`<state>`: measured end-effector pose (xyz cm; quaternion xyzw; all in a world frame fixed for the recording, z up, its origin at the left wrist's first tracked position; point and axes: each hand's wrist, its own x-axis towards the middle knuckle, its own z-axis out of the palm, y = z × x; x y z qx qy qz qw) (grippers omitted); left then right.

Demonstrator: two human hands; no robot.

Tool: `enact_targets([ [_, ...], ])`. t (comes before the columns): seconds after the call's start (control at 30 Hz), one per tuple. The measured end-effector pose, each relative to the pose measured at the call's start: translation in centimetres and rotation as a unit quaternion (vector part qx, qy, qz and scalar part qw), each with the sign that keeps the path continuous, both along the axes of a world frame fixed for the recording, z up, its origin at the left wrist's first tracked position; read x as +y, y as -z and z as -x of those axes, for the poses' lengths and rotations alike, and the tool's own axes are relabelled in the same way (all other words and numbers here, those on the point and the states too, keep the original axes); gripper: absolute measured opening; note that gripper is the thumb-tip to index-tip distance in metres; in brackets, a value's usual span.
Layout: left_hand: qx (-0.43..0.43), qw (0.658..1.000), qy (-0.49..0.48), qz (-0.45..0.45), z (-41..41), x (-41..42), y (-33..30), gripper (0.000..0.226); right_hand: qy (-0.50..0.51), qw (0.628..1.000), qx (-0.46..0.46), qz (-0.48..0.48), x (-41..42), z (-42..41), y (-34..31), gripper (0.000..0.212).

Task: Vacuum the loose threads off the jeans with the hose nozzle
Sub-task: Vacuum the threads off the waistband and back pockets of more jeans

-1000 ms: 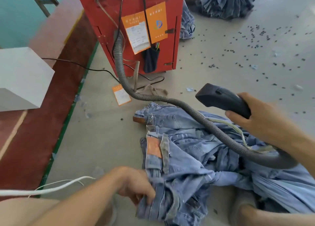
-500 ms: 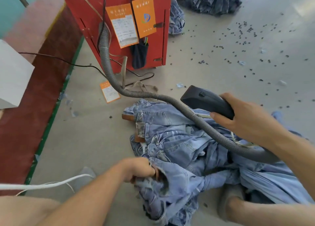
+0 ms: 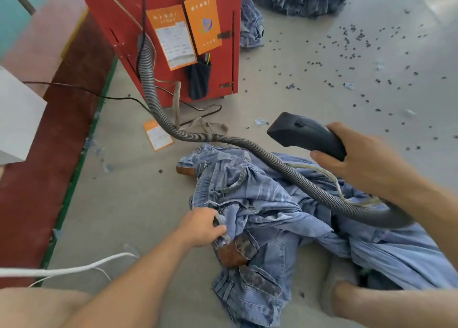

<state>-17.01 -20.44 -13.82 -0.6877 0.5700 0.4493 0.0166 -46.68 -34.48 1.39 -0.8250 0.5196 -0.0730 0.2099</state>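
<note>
While the jeans (image 3: 260, 204) lie crumpled on the grey floor (image 3: 138, 199), their waistband is pinched by the left hand (image 3: 200, 227), and the black hose nozzle (image 3: 304, 134) is gripped above them by the right hand (image 3: 359, 161). Open floor is bounded leftward by a green edge strip (image 3: 81, 149). Writing on the orange tags (image 3: 188, 33) of the red cabinet (image 3: 168, 38) cannot be read.

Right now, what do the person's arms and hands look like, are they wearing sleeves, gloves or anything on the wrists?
Both forearms are bare: no sleeves reach into view. The left hand and the right hand wear no gloves, and no watch, band or ring shows on either. Nothing is marked or taped on them. The upper arms are out of frame, so any short sleeves cannot be seen.
</note>
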Motion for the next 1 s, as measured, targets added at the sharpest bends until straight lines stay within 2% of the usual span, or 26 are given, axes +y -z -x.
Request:
enact_targets([
  [0.03,0.090,0.995,-0.048,0.006,-1.2,-1.0,-1.1,0.024,0.001,1.000,0.001,0.002,0.0,0.0,-0.1,0.024],
  [0.07,0.229,0.965,-0.130,-0.015,-2.4,-2.0,-2.9,0.016,0.003,1.000,0.000,0.001,-0.1,0.2,-0.3,0.024],
  [0.1,0.372,0.901,-0.221,-0.026,-3.8,-2.8,-4.5,0.016,0.007,1.000,-0.002,0.002,-0.1,0.3,-0.4,0.024],
  [0.13,0.484,0.823,-0.298,-0.023,-5.1,-3.4,-5.4,0.028,0.012,1.000,-0.008,0.006,-0.2,0.5,-0.5,0.024],
  [0.17,0.557,0.753,-0.350,-0.016,-5.9,-3.8,-6.0,0.035,0.016,1.000,-0.015,0.013,-0.3,0.6,-0.6,0.025],
  [0.2,0.598,0.702,-0.386,0.004,-6.1,-3.7,-6.1,0.041,0.020,0.999,-0.021,0.016,-0.5,0.7,-0.7,0.025],
  [0.27,0.591,0.682,-0.431,-0.004,-5.2,-2.8,-5.0,0.060,0.033,0.999,-0.026,0.014,-0.7,0.8,-0.9,0.026],
  [0.33,0.529,0.725,-0.436,-0.073,-3.8,-0.8,-2.5,0.078,0.041,0.999,-0.025,0.011,-0.7,1.0,-1.0,0.028],
  [0.37,0.467,0.772,-0.417,-0.111,-3.1,0.4,-1.4,0.080,0.040,0.999,-0.021,0.008,-0.7,1.0,-0.9,0.027],
  [0.43,0.301,0.870,-0.352,-0.170,-2.3,2.7,0.8,0.078,0.033,0.999,-0.007,0.012,-0.5,1.0,-0.8,0.027],
  [0.47,0.221,0.904,-0.318,-0.181,-2.2,3.6,1.6,0.073,0.026,1.000,0.000,0.017,-0.4,1.0,-0.7,0.027],
  [0.5,0.162,0.921,-0.301,-0.187,-2.3,4.0,2.2,0.060,0.019,1.000,0.003,0.019,-0.4,0.9,-0.6,0.027],
  [0.53,0.152,0.920,-0.310,-0.184,-2.6,3.9,2.5,0.045,0.014,1.000,0.003,0.017,-0.3,0.7,-0.5,0.027],
  [0.57,0.190,0.903,-0.349,-0.166,-3.2,3.1,2.6,0.033,0.010,1.000,0.003,0.013,-0.3,0.7,-0.4,0.027],
  [0.6,0.275,0.860,-0.412,-0.123,-4.2,2.1,2.1,0.027,0.006,1.000,0.004,0.009,-0.2,0.7,-0.4,0.026],
  [0.67,0.474,0.709,-0.522,-0.002,-6.7,0.5,0.1,0.025,-0.005,1.000,0.004,0.003,0.0,0.8,-0.4,0.026],
  [0.7,0.533,0.660,-0.528,0.032,-7.6,0.1,-0.7,0.029,-0.006,1.000,0.001,0.000,0.0,0.9,-0.4,0.026],
  [0.73,0.536,0.676,-0.504,0.029,-8.2,-0.1,-1.4,0.032,-0.006,1.000,-0.003,-0.003,0.1,0.9,-0.4,0.026],
  [0.8,0.386,0.836,-0.386,-0.054,-8.2,0.5,-1.6,0.039,-0.005,1.000,-0.007,-0.006,0.2,0.9,-0.2,0.027],
  [0.83,0.292,0.893,-0.329,-0.094,-7.9,0.8,-1.2,0.049,-0.003,1.000,-0.007,-0.003,0.2,0.8,-0.1,0.028],
  [0.87,0.221,0.918,-0.310,-0.111,-7.5,1.1,-0.6,0.060,-0.002,1.000,-0.007,0.000,0.3,0.8,-0.1,0.029],
  [0.9,0.183,0.924,-0.319,-0.108,-7.2,1.3,0.3,0.059,-0.002,1.000,-0.006,0.001,0.4,0.8,0.0,0.031],
  [1.0,0.149,0.905,-0.390,-0.087,-6.9,2.6,2.8,0.019,-0.004,1.000,-0.005,0.008,0.4,0.6,-0.2,0.040],
])
